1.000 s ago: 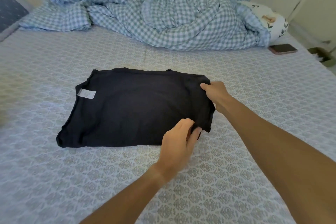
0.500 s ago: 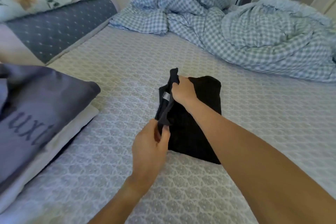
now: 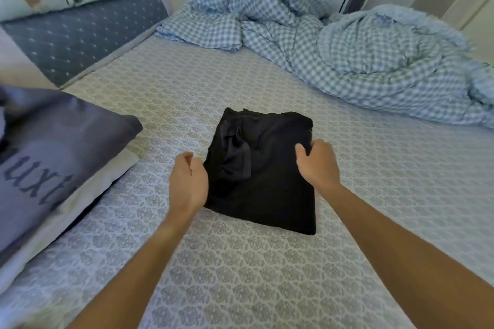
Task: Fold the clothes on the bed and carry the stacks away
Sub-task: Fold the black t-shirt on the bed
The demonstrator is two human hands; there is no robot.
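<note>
I see the black garment (image 3: 263,171) lying folded into a compact rectangle near the middle of the bed (image 3: 240,275), well clear of the checked duvet (image 3: 361,61) bunched along the far edge. My left hand (image 3: 188,184) sits at the garment's left edge, fingers loosely curled and touching the cloth; I cannot tell whether they actually pinch it. My right hand (image 3: 318,163) rests on the top layer towards the right edge, fingers bent onto the fabric, though whether it has a real hold I cannot say. I judge the hands flank it to square it or lift it. The folded stack (image 3: 53,157) waits at the bed's left edge, probably where it goes next.
</note>
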